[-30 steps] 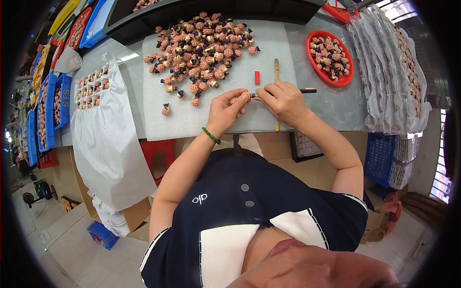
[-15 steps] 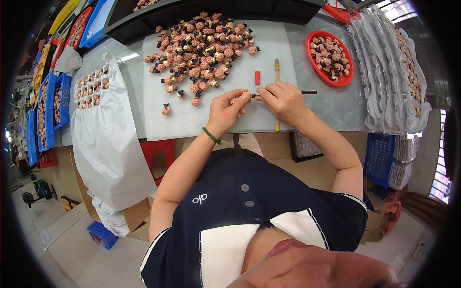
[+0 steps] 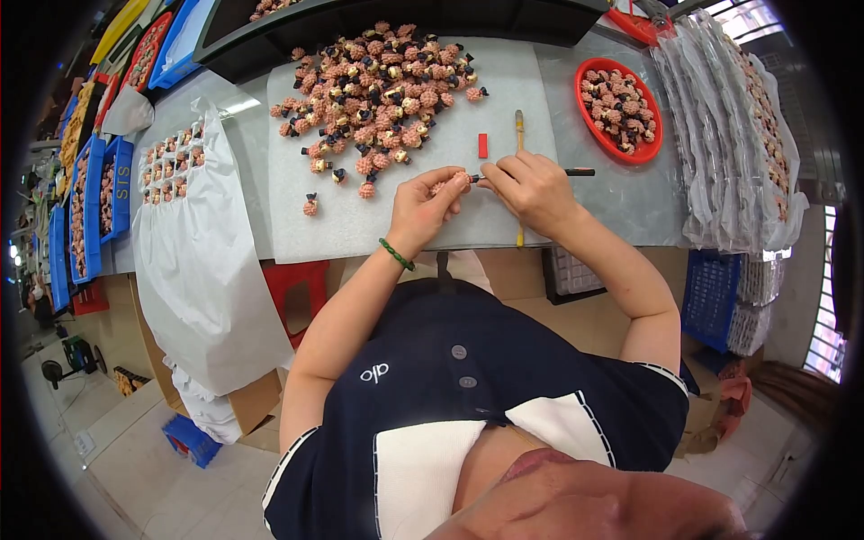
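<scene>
Grey counter (image 3: 621,193) with a pale mat (image 3: 378,225) laid over its middle; both grips work above the mat's near part, close to the counter's front edge.

Left hand (image 3: 423,209): grip closed around a small pink figure (image 3: 447,185), pinched at the fingertips. Right hand (image 3: 533,191): grip closed on a thin dark brush (image 3: 576,172), its tip meeting the figure between the two hands, its handle end sticking out to the right of the grip.

Beyond the grips, a loose heap of pink figures (image 3: 382,90) covers the far half of the mat; a few strays lie just left of the left grip. A small red block (image 3: 482,145) and a yellow stick (image 3: 519,135) lie just beyond the right grip, the stick running under the hand toward the front edge.

Right of the right grip: red oval tray (image 3: 582,94) holding more figures, then a stack of clear-bagged cards (image 3: 729,135) at the counter's right end. Left of the left grip: a white plastic sheet (image 3: 193,261) draped over the front edge, rows of figures on it, blue bins (image 3: 81,207) further out.

Bare mat shows between the grips and the heap, and bare counter right of the brush. Below the front edge: red stool (image 3: 297,297), cardboard, blue crate (image 3: 711,297).
</scene>
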`<action>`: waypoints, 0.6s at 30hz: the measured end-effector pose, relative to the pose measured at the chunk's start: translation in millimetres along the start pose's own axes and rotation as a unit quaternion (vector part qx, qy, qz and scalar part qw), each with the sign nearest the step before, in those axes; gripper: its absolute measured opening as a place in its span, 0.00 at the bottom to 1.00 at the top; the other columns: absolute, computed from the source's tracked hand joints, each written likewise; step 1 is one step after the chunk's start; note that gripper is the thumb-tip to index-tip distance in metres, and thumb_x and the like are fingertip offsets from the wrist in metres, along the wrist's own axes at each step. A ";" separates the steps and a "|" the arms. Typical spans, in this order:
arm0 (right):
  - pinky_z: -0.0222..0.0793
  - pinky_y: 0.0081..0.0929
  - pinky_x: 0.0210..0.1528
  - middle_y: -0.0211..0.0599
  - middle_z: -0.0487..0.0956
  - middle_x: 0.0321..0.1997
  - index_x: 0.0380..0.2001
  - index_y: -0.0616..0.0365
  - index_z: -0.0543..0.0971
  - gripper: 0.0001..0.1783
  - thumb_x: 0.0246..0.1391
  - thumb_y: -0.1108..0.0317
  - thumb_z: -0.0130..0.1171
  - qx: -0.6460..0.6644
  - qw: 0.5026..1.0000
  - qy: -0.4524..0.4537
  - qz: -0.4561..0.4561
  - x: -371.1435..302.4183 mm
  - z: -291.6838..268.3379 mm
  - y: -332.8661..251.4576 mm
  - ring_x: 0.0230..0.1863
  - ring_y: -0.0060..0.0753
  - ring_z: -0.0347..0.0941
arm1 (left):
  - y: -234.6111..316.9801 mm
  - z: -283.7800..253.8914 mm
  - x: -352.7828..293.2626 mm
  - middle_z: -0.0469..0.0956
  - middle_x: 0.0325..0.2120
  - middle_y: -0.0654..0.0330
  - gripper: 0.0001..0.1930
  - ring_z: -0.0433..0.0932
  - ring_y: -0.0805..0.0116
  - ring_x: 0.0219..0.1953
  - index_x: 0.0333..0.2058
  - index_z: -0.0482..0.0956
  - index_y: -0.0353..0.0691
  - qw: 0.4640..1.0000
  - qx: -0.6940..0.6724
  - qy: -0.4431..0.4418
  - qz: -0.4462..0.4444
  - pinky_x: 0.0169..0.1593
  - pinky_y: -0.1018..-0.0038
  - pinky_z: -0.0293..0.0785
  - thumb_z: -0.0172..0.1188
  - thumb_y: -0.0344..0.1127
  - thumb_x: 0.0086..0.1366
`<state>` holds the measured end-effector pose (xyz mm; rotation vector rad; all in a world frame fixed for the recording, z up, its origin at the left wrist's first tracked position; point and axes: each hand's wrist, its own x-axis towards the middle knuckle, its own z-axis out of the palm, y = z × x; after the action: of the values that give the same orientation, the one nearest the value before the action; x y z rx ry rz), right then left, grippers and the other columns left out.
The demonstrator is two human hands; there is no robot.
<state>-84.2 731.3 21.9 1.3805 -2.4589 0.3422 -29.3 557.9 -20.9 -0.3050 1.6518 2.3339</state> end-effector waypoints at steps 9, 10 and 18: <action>0.63 0.23 0.22 0.27 0.69 0.21 0.28 0.55 0.74 0.11 0.38 0.64 0.59 -0.004 1.000 0.000 0.004 0.5 0.6 1.5 0.22 0.26 0.67 | -2.1 0.7 1.3 0.76 0.25 0.63 0.12 0.66 0.85 0.19 0.38 0.74 0.31 1.000 -0.010 0.000 0.001 0.21 0.89 0.61 0.54 0.34 0.59; 0.63 0.23 0.22 0.27 0.69 0.21 0.28 0.55 0.74 0.11 0.38 0.64 0.59 -0.002 1.000 -0.002 -0.004 0.8 0.1 1.9 0.22 0.26 0.67 | -1.6 0.7 1.4 0.76 0.25 0.63 0.12 0.66 0.85 0.19 0.38 0.74 0.31 1.000 -0.010 0.000 0.001 0.21 0.89 0.61 0.54 0.34 0.59; 0.63 0.23 0.22 0.27 0.70 0.22 0.28 0.55 0.74 0.11 0.38 0.64 0.60 -0.008 1.000 0.001 -0.002 -1.7 -1.9 1.6 0.22 0.26 0.67 | -0.8 3.6 0.5 0.76 0.25 0.63 0.12 0.65 0.85 0.19 0.38 0.74 0.31 1.000 -0.004 0.004 0.002 0.21 0.89 0.61 0.54 0.34 0.59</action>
<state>-84.5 734.1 22.9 1.3787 -2.4516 0.3215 -29.6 561.6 -20.6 -0.3148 1.6484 2.3455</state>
